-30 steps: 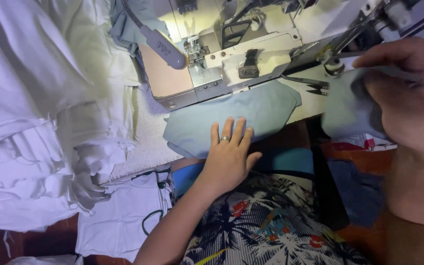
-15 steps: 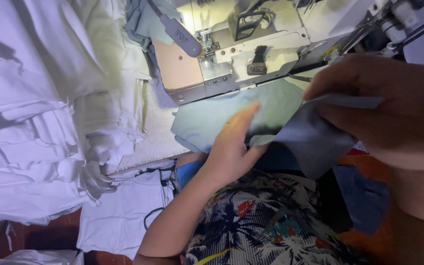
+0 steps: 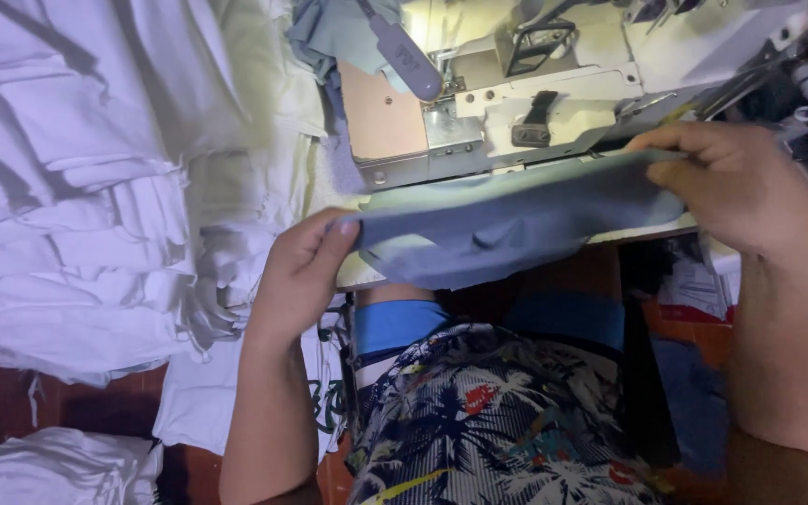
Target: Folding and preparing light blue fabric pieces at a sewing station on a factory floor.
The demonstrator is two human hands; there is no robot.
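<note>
Since 0.5 s ago the left hand [image 3: 296,276] has gone from lying on the cloth [image 3: 507,224] to pinching its left end; right hand [image 3: 736,182] grips the other end. Cloth hangs stretched betw. both, just before the machine [image 3: 516,103]. Risk: thin pinch slips, sagging edge snags the table lip. White pile [image 3: 95,187] crowds left; more room below.

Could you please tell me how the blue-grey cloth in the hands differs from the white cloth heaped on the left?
The blue-grey cloth is one piece, held stretched between the left hand and right hand; the white cloth is many pieces, piled and untouched. The first is dark, the second pale. Both lie beside the sewing machine.
</note>
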